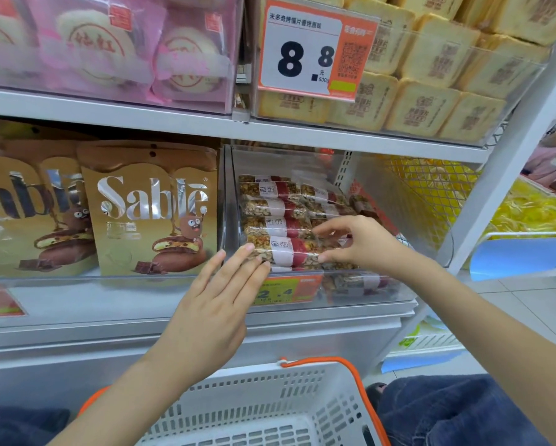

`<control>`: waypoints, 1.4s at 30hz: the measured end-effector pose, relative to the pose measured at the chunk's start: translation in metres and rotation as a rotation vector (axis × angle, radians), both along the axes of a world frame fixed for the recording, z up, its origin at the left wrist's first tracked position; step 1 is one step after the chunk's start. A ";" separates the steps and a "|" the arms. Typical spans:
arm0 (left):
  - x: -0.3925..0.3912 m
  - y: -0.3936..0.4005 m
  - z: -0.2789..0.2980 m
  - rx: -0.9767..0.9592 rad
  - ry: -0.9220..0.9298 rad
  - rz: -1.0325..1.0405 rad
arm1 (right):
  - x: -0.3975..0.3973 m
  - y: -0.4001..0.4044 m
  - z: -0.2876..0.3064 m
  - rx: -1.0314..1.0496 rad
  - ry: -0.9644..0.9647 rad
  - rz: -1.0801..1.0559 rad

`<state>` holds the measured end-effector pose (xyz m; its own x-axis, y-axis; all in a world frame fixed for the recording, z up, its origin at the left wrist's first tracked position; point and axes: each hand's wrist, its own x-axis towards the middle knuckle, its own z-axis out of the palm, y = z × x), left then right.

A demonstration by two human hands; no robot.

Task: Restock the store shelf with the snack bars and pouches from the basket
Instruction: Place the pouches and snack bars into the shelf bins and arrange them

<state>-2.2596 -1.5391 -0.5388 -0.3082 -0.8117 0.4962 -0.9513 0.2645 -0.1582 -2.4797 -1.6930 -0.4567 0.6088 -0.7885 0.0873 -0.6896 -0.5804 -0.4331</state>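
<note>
Several nut snack bars in clear wrappers with red and white labels lie stacked in a clear bin on the middle shelf. The front bar lies across the stack's near edge. My left hand reaches up with straight fingers, its fingertips touching that bar's left end. My right hand pinches the bar's right end between thumb and curled fingers. Gold Sable pouches stand upright in the bin to the left. A white basket with orange handles sits below, between my knees.
Pink-wrapped pastries and yellow toast-like packs fill the upper shelf behind an 8.8 price tag. A white upright post bounds the shelf on the right, with yellow goods beyond a wire mesh side.
</note>
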 end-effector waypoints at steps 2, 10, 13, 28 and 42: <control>-0.002 -0.001 -0.001 -0.003 0.001 0.009 | -0.003 -0.002 -0.003 0.041 0.006 -0.007; -0.001 0.001 0.000 0.012 -0.015 0.010 | 0.003 -0.004 0.005 0.048 -0.093 0.015; 0.000 0.001 -0.001 0.008 -0.011 0.010 | -0.035 -0.021 0.018 0.116 -0.007 -0.070; -0.004 0.002 0.002 0.035 0.006 0.021 | -0.062 -0.047 -0.001 0.083 0.247 -0.058; -0.006 0.001 0.001 0.045 0.021 0.026 | -0.039 -0.039 0.026 0.290 0.337 0.039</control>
